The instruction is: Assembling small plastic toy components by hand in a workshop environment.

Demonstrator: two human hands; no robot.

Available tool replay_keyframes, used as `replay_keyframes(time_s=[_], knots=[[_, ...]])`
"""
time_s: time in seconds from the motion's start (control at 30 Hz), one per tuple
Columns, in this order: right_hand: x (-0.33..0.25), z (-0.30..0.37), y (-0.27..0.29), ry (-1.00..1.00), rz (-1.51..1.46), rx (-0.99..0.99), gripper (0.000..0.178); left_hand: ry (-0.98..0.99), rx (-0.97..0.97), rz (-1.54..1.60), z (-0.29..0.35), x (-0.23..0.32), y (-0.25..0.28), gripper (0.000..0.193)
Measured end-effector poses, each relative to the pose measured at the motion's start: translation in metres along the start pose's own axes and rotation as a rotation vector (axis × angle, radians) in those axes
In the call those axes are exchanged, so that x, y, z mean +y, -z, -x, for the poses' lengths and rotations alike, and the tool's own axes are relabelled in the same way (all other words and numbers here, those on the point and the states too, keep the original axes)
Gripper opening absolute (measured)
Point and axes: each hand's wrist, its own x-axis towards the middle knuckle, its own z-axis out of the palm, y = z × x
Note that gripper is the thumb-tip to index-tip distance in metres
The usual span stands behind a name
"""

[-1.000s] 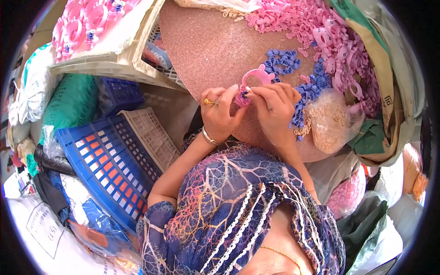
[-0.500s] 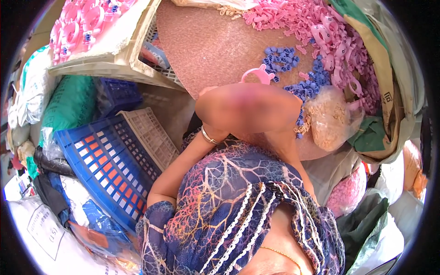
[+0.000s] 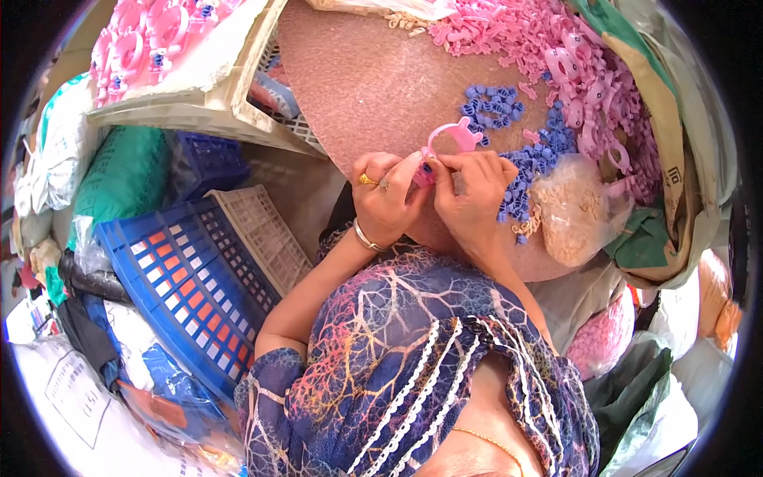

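A pink plastic ring piece (image 3: 454, 137) with small ear-like bumps is pinched between both hands over the table's near edge. My left hand (image 3: 383, 199), with a gold ring and a silver bangle, grips its lower end with closed thumb and fingers. The thumb and forefinger of my right hand (image 3: 474, 195) close on the same end, where a small dark blue part (image 3: 427, 168) shows. Fingers partly cover this joint. Blue ribbed plastic pieces (image 3: 548, 139) lie beside my right hand, and more blue pieces (image 3: 491, 106) sit just beyond the ring.
Pink parts (image 3: 509, 36) and finished-looking pink rings (image 3: 568, 67) heap at the far right of the round table (image 3: 350, 71). A clear bag of beige pieces (image 3: 568, 219) stands right. Left are a cream crate (image 3: 199, 111) bearing pink rings and a blue basket (image 3: 191, 278).
A blurred patch covered both hands before; now they show clearly. The pink ring stays in nearly the same place, and the whole view has shifted slightly.
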Motion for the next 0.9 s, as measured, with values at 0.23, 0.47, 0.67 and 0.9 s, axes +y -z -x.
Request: replay_keyframes(time_s=[0.23, 0.47, 0.67, 0.9], knots=[[-0.004, -0.004, 0.006, -0.013, 0.018, -0.076, 0.014, -0.042, 0.018, -0.039, -0.004, 0.002, 0.0, 0.043], [-0.006, -0.007, 0.008, -0.057, 0.008, -0.123, 0.017, -0.062, 0.016, -0.034, -0.003, 0.001, -0.001, 0.044], [0.001, -0.009, 0.011, 0.08, -0.011, -0.065, 0.037, 0.058, -0.018, 0.002, 0.001, 0.0, -0.001, 0.057], [0.005, -0.008, 0.009, 0.108, -0.069, -0.091, 0.042, 0.047, -0.011, -0.004, 0.003, -0.003, 0.001, 0.058]])
